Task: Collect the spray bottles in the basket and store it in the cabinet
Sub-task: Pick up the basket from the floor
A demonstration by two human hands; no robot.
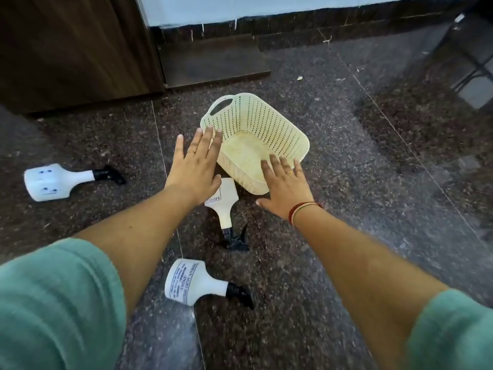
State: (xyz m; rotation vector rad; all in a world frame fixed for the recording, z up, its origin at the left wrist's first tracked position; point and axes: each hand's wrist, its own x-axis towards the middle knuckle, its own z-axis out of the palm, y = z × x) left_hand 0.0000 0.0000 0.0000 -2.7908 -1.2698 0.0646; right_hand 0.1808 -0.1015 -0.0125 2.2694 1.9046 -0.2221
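Both arms reach out over the dark speckled floor (333, 145), green sleeves (53, 303) at the near edge of view. The left hand (196, 166) is spread flat, fingers straight and apart, a ring on one finger; its fingertips lie at the near-left rim of the basket (256, 124), and whether they touch it cannot be told. The right hand (286, 186) is just as open, palm down, fingers fanned over the basket's near-right corner, a ring on one finger and red bands on the wrist. Neither hand has hold of anything. The cream perforated basket sits on the floor in the middle, empty, with a handle slot at its far-left end. Three bottles lie on their sides outside it. One bottle (224, 204) lies between the two hands, its base just beside the basket's near wall, black trigger pointing near. A second (192, 283), with printed text, lies nearer, between the forearms, trigger to the right. A third (57, 181) lies well apart on the left, trigger pointing right. A dark wood cabinet (72, 49) stands at far left.
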